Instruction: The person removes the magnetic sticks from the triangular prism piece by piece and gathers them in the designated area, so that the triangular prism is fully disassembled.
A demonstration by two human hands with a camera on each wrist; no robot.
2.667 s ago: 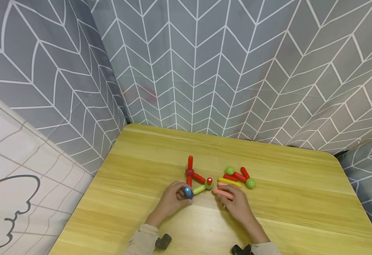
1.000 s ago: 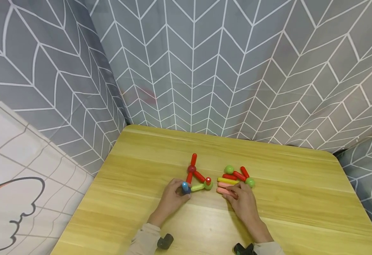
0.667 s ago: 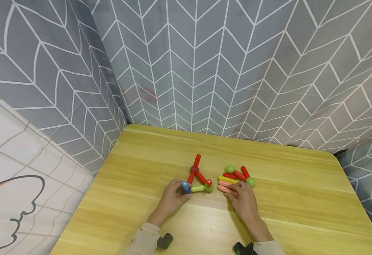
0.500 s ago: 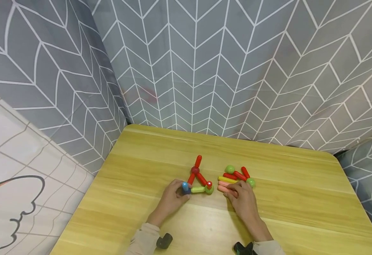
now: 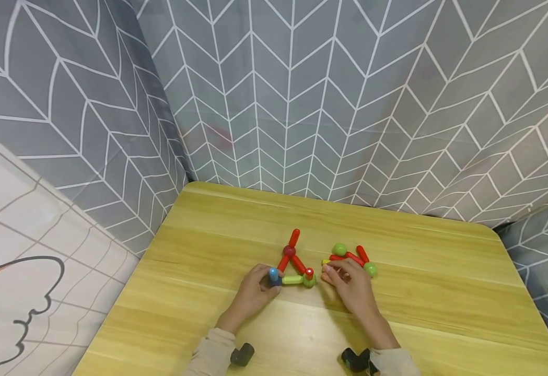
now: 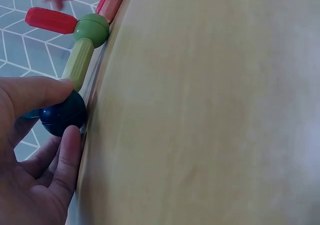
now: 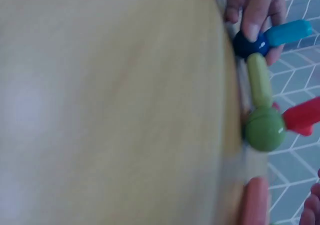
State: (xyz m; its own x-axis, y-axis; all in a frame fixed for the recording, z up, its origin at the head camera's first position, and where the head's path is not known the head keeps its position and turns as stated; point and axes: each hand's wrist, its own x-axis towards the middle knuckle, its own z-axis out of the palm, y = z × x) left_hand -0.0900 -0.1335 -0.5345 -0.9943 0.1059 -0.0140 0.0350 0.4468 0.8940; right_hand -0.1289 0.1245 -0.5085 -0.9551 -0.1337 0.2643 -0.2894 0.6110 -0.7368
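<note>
My left hand (image 5: 250,295) grips a dark blue ball (image 6: 62,115), thumb on one side and fingers on the other. A light blue stick (image 5: 273,273) stands up from that ball. A yellow-green stick (image 5: 292,280) joins it to a green ball (image 7: 265,129), which carries an upright red stick (image 7: 302,115). Just behind, red sticks spread from a dark red ball (image 5: 289,251); one reaches toward the green ball. My right hand (image 5: 352,290) hovers above the pink sticks with loosely bent fingers and nothing visible in them. One pink stick (image 7: 255,200) lies on the table.
Beyond my right hand lie two loose green balls (image 5: 339,249), several red sticks (image 5: 362,254) and a yellow stick (image 5: 325,262), mostly covered by the hand. The wooden table (image 5: 198,250) ends at a grey patterned curtain (image 5: 302,104).
My right hand set a pink stick beside another one, then let go and rose slightly to the left. The left hand stays on the blue ball; the red sticks and dark red ball have shifted right.
</note>
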